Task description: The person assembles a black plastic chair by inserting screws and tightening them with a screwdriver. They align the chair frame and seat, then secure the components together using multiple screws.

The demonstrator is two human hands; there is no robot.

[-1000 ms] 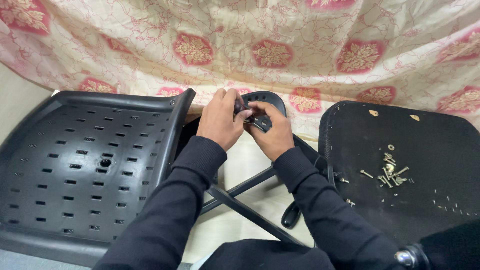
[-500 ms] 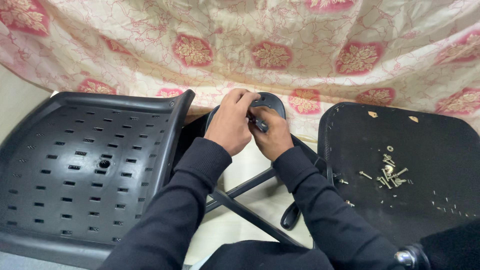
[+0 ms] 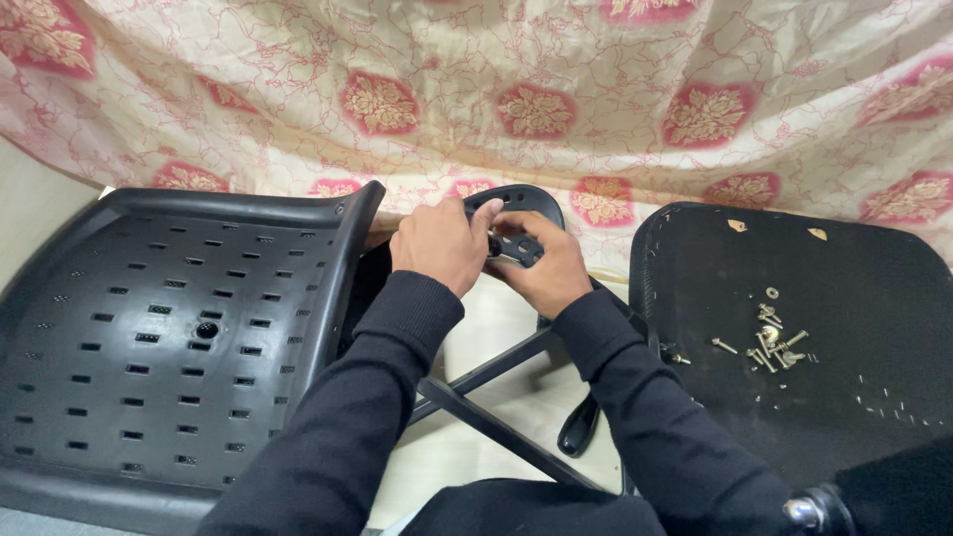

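Hands close together on a small black part

Hands meet near the middle of the head view, a little toward twelve o'clock; the left hand (image 3: 440,245) has its fingers curled, with one finger stretched across to the small black part (image 3: 516,248), and the right hand (image 3: 544,268) cups that part from below, fingers wrapped narrowly about it; both hands pinch it between them, just in front of the curved black armrest (image 3: 516,199) that rises behind at twelve o'clock. Compared with a second ago, the left hand has slid further over the part and now covers more of it; the part was easier to see then, so the grip looks tighter and the work on the piece seems to be in its fiddly middle rather than done.

At nine o'clock lies a black plastic chair back (image 3: 169,337) full of slots, tilted, its edge touching the left sleeve; at three o'clock sits a black seat pad (image 3: 854,298), and on it a loose cluster of screws (image 3: 774,337), well apart from the hands; black metal legs (image 3: 496,397) cross under the forearms at six o'clock; a cream cloth (image 3: 556,89) with red flower medallions hangs across the top.
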